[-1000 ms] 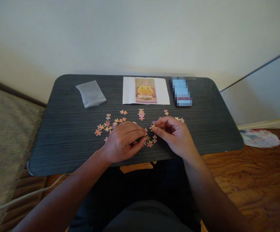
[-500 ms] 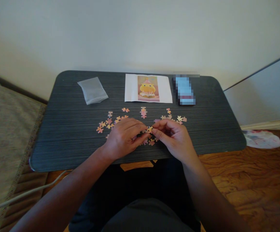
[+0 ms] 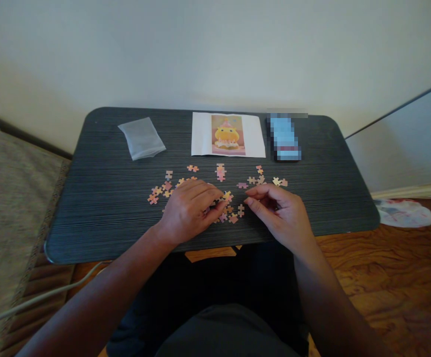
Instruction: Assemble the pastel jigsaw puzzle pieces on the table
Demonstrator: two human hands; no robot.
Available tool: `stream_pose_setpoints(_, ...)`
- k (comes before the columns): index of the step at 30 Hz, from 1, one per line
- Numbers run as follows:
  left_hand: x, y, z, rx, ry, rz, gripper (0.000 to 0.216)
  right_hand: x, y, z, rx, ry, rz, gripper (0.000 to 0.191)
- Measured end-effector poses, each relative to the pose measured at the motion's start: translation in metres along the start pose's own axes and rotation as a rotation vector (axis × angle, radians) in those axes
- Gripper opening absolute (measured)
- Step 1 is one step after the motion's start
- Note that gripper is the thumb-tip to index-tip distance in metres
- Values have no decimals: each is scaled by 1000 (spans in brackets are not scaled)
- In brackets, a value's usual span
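Note:
My left hand (image 3: 190, 208) rests on the dark table (image 3: 107, 208), its fingertips pinched on a small yellow puzzle piece (image 3: 226, 196). My right hand (image 3: 282, 214) lies just to the right, thumb and forefinger closed together with nothing visible between them. Between and below the fingertips lie a few loose pink and orange pieces (image 3: 234, 214). More pieces are scattered left (image 3: 159, 191), behind (image 3: 220, 172) and right (image 3: 278, 182) of my hands.
A printed picture of a yellow figure (image 3: 227, 134) lies at the table's back, with a clear plastic bag (image 3: 141, 139) to its left and a blurred blue object (image 3: 284, 139) to its right. A cable (image 3: 33, 300) and a crumpled bag (image 3: 404, 212) lie on the floor.
My right hand has let go of the yellow piece and drawn back to the right. The piece now sits at my left fingertips, and the left hand has barely moved.

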State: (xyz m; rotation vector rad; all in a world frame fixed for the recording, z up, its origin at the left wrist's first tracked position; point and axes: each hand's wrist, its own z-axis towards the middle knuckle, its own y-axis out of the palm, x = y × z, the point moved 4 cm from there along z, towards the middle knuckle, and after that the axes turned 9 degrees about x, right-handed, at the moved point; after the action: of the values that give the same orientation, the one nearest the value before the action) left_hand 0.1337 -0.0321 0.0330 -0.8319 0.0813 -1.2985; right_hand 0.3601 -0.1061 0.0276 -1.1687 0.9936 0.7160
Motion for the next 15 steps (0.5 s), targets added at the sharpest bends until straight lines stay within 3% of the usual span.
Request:
stream_pose_setpoints(8,0,-1,1,19,38,61,7,-16,11,1,-4,-135,-150,18)
stream_pose_setpoints(15,3,-3,1,26,58,76,7,-20,25,7,-58,-120,-54,15)
